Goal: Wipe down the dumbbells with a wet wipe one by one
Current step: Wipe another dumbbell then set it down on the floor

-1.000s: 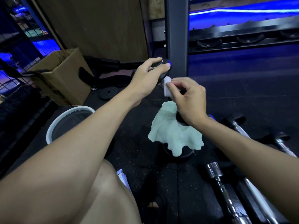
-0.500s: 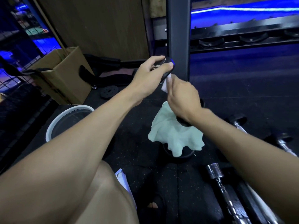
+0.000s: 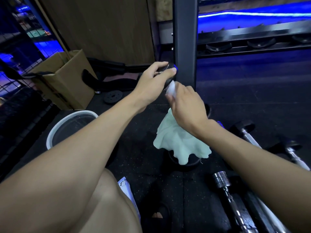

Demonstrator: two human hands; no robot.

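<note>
My left hand (image 3: 155,81) grips the black upper head of a dumbbell (image 3: 170,68) that stands on end in front of the rack post. My right hand (image 3: 186,106) is closed on a white wet wipe (image 3: 171,89) and presses it against the dumbbell just below that head; the wipe is blurred. A pale green cloth (image 3: 178,143) drapes over the dumbbell's lower part, hiding the handle and most of the bottom head (image 3: 188,163). Several more dumbbells with chrome handles (image 3: 225,190) lie on the black floor at the right.
A grey rack post (image 3: 185,39) rises right behind the dumbbell. A white-rimmed bucket (image 3: 55,130) sits at the left, a cardboard box (image 3: 67,84) behind it, and a small black weight plate (image 3: 113,97) lies on the floor. My knee and a paper packet (image 3: 125,186) are below.
My right hand has slid the wipe upward along the dumbbell toward the head held by my left hand. The left hand has stayed in place.
</note>
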